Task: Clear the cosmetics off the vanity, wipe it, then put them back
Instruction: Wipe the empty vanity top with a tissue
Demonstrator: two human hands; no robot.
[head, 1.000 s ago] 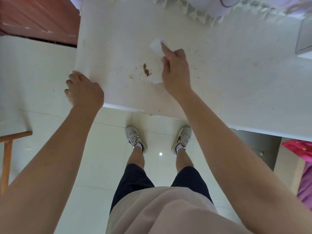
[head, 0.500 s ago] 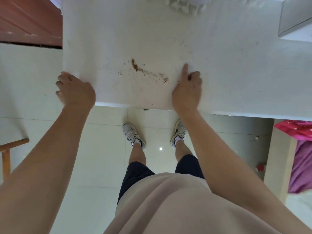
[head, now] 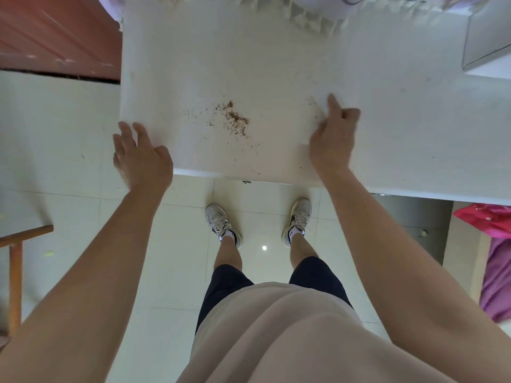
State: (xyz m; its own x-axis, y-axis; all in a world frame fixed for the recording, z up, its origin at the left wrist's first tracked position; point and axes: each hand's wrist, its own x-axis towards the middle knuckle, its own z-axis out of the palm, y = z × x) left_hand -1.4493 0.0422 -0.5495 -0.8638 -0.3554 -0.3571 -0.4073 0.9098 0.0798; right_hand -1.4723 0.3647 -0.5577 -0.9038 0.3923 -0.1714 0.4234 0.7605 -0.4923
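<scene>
The white vanity top (head: 276, 59) carries a scatter of brown crumbs (head: 233, 120) near its front edge, with no cosmetics on it. My right hand (head: 331, 136) lies on the top to the right of the crumbs, index finger straight and the other fingers curled. A white wipe (head: 316, 107) shows faintly at its fingertips and is mostly hidden under the hand. At the vanity's front-left corner, my left hand (head: 141, 158) has its fingers spread and holds nothing.
A raised white box (head: 486, 51) stands on the vanity's back right, with a ruffled white item (head: 304, 15) along the back edge. Red-brown furniture (head: 55, 37) is at the left, a wooden chair (head: 16, 244) lower left, and a pink bag (head: 489, 219) at the right.
My right hand swept from the back of the top toward the front and right, smearing and scattering the crumbs. My left hand loosened its curled hold on the corner and spread its fingers.
</scene>
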